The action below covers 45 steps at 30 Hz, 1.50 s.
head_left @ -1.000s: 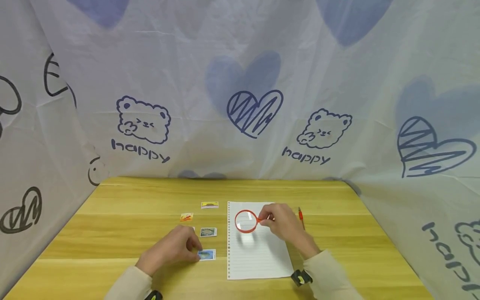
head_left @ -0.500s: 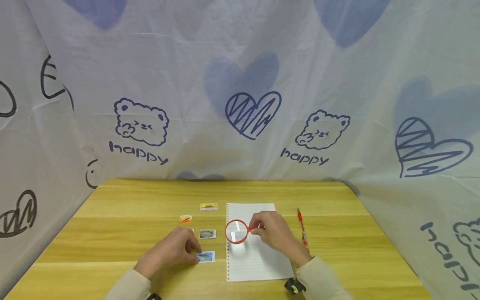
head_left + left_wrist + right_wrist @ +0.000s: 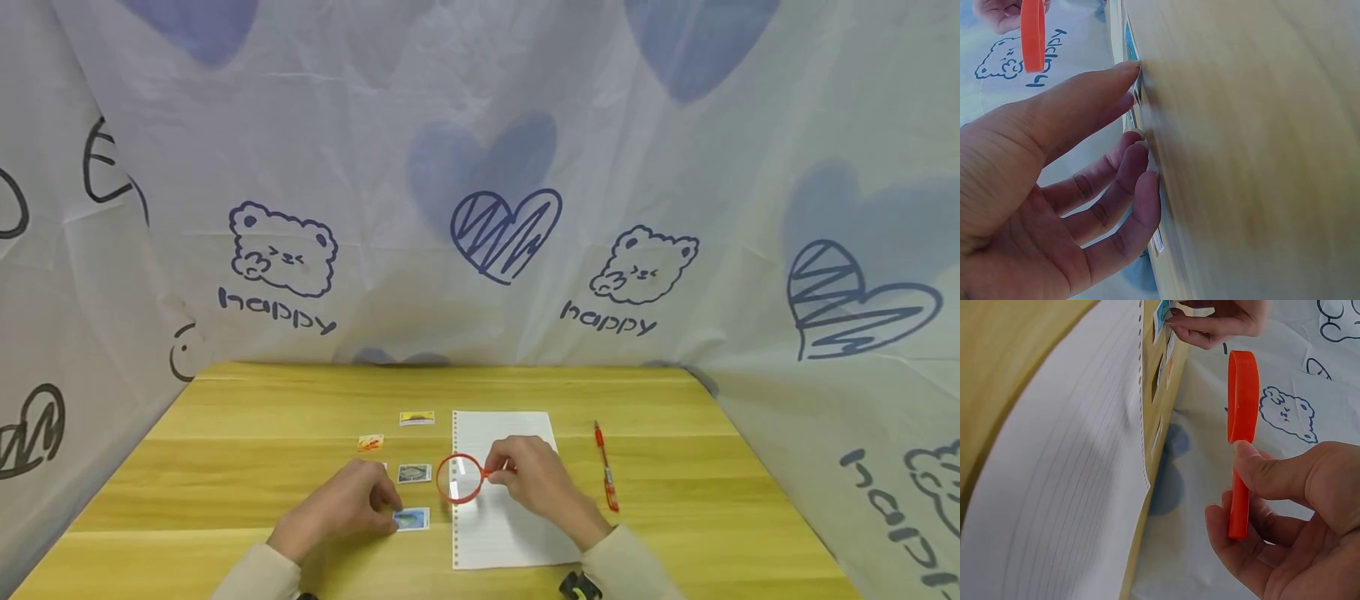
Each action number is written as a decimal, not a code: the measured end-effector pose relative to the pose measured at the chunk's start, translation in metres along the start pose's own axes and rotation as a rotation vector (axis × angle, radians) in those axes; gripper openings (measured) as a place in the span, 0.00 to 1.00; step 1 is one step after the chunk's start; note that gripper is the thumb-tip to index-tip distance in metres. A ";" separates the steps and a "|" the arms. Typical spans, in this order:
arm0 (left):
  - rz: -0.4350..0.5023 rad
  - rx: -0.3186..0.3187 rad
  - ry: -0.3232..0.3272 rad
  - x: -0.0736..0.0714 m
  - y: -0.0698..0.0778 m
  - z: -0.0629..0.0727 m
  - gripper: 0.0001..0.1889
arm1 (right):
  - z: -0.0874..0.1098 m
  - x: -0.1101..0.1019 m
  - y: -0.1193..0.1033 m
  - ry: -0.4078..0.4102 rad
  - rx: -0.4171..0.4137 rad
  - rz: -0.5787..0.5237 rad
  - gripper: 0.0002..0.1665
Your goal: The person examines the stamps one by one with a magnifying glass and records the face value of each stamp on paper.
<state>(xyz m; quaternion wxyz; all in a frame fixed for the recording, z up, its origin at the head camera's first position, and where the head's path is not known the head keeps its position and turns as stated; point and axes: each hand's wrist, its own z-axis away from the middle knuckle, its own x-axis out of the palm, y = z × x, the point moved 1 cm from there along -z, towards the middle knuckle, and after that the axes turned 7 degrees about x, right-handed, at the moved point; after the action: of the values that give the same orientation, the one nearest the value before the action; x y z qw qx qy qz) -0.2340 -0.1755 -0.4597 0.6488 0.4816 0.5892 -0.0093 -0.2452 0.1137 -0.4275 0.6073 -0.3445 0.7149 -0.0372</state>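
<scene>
My right hand [image 3: 536, 477] grips the handle of a red-rimmed magnifying glass [image 3: 460, 479] between thumb and fingers. The lens hangs above the left edge of a lined sheet of loose-leaf paper [image 3: 498, 537]. In the right wrist view the red glass [image 3: 1244, 400] stands edge-on above the fingers. My left hand [image 3: 347, 504] rests low at the table, thumb and index finger pinching the left edge of a blue stamp [image 3: 414, 519]. Its other fingers curl loosely in the left wrist view. A dark grey-green stamp [image 3: 414, 473] lies just behind the blue one.
Farther back on the wooden table [image 3: 262, 408] lie a yellow stamp [image 3: 417, 418] and an orange-yellow stamp [image 3: 371, 443]. One more stamp is mostly hidden behind the left hand. A red pen [image 3: 606, 467] lies right of the paper. Printed white cloth [image 3: 390, 250] hangs around the table.
The right hand has carried the magnifying glass left and toward the person, from over the paper to its left edge, uncovering the pen. The left hand stays at the blue stamp.
</scene>
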 end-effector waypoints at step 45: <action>0.000 -0.003 0.001 0.001 0.000 -0.001 0.09 | 0.005 0.027 -0.021 -0.055 -0.057 -0.034 0.07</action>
<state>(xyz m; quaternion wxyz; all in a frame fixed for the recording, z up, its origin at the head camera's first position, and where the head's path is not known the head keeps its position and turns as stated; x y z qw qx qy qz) -0.2342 -0.1748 -0.4606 0.6491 0.4807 0.5895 -0.0080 -0.2325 0.0853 -0.4415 0.6160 -0.3745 0.6928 -0.0176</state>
